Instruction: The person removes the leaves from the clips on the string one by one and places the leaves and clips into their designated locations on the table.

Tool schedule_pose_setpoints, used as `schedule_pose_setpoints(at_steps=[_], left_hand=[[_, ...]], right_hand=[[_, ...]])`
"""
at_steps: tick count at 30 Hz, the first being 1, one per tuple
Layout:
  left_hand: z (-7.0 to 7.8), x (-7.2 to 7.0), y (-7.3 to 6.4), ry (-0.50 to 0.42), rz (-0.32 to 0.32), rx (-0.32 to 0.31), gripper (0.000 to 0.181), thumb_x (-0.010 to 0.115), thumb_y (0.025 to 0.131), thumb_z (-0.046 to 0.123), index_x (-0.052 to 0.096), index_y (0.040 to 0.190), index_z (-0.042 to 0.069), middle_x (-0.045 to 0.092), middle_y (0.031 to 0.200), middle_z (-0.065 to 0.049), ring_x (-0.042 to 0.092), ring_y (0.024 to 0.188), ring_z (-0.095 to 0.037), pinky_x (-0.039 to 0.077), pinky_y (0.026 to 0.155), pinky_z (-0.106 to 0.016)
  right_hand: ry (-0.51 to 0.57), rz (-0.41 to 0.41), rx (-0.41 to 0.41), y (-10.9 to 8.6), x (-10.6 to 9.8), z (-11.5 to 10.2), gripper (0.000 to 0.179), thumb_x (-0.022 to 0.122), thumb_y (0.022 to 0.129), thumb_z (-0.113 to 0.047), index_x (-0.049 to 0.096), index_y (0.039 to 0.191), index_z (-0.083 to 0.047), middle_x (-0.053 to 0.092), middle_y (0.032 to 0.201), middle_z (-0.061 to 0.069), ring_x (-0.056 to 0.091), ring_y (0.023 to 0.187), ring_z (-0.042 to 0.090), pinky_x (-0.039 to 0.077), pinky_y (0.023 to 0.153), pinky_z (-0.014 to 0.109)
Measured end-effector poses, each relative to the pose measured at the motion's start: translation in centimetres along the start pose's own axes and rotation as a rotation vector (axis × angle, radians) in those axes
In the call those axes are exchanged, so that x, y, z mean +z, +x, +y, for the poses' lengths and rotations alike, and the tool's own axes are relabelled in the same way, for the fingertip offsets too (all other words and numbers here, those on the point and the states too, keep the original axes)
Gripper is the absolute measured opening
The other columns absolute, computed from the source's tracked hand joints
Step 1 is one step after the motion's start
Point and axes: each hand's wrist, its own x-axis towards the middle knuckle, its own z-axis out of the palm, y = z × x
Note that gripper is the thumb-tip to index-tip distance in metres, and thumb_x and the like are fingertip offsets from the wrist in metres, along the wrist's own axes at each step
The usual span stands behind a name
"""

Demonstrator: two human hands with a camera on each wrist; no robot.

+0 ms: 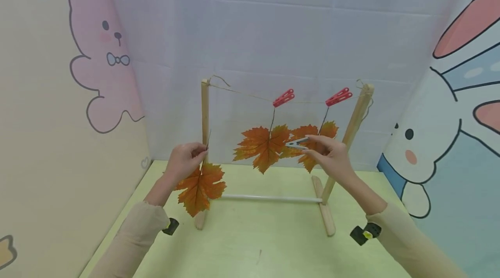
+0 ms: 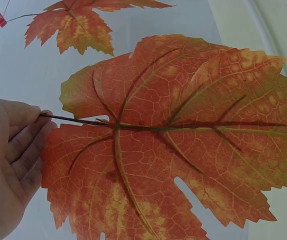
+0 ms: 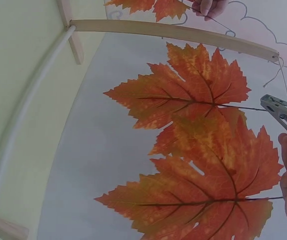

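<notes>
Orange-red and veined, a leaf (image 2: 148, 155) is being held near the left post (image 1: 205, 113), lower than the string (image 1: 250, 95), its dark stem (image 2: 78, 119) being pinched in the fingertips of the left hand (image 1: 187, 158). A grey peg (image 3: 272, 105) is being gripped by the right hand (image 1: 330, 154); whether its mouth is being squeezed apart cannot be told. Presumably the leaf is being readied for pegging, and the stem is seemingly needing to be raised to the string's left stretch, then clamped there. Farther right, two hung leaves (image 1: 265, 147) are being supported by red pegs (image 1: 284, 98); being so near the right hand, they could be brushed. The string is being carried across to the right post (image 1: 355, 117), with a white rod (image 1: 269, 198) being set low between the posts, above the tabletop (image 1: 254, 243).
</notes>
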Motion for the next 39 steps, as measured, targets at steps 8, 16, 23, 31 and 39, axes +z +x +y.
schedule_pose_setpoints(at_steps=[8,16,23,31,39], left_hand=[[-0.5,0.5,-1.1,0.011,-0.026,-0.014,0.008,0.065,0.080,0.004,0.070,0.087,0.001,0.068,0.075,-0.008,0.057,0.061,-0.016,0.046,0.056,-0.030],[-0.8,1.3,-1.7,0.035,-0.046,-0.001,0.007,0.065,0.080,0.004,0.070,0.086,0.003,0.068,0.075,-0.005,0.057,0.062,-0.014,0.047,0.057,-0.029],[-1.1,1.9,-2.4,0.032,-0.089,-0.025,0.006,0.065,0.081,0.004,0.069,0.085,0.004,0.068,0.076,-0.004,0.060,0.064,-0.015,0.049,0.059,-0.031],[-1.7,2.5,-3.5,0.011,-0.124,-0.076,0.009,0.064,0.082,0.005,0.069,0.089,0.004,0.069,0.078,-0.005,0.062,0.067,-0.016,0.051,0.062,-0.033],[-2.7,3.1,-4.8,0.000,-0.116,-0.093,0.010,0.064,0.082,0.005,0.070,0.090,0.004,0.069,0.078,-0.005,0.064,0.068,-0.018,0.052,0.062,-0.033]], right_hand=[[0.052,-0.015,0.154,-2.2,-0.5,0.6,0.030,0.068,0.070,0.013,0.063,0.100,0.011,0.048,0.053,0.003,0.031,0.043,0.003,0.027,0.037,0.024],[0.029,-0.025,0.226,-4.2,-0.1,1.1,0.031,0.068,0.071,0.011,0.063,0.101,0.011,0.043,0.049,-0.001,0.028,0.043,-0.001,0.026,0.036,0.023],[0.027,-0.001,0.290,-6.3,0.3,1.9,0.029,0.070,0.070,0.009,0.064,0.099,0.010,0.055,0.061,-0.007,0.030,0.042,-0.001,0.027,0.035,0.022],[0.066,-0.005,0.434,-8.4,1.0,2.7,0.029,0.070,0.072,0.006,0.064,0.100,0.011,0.048,0.057,-0.010,0.031,0.044,-0.002,0.027,0.034,0.021],[0.117,-0.035,0.513,-10.4,1.5,3.4,0.032,0.070,0.075,0.000,0.062,0.104,0.012,0.059,0.063,-0.001,0.031,0.043,-0.001,0.029,0.035,0.020]])
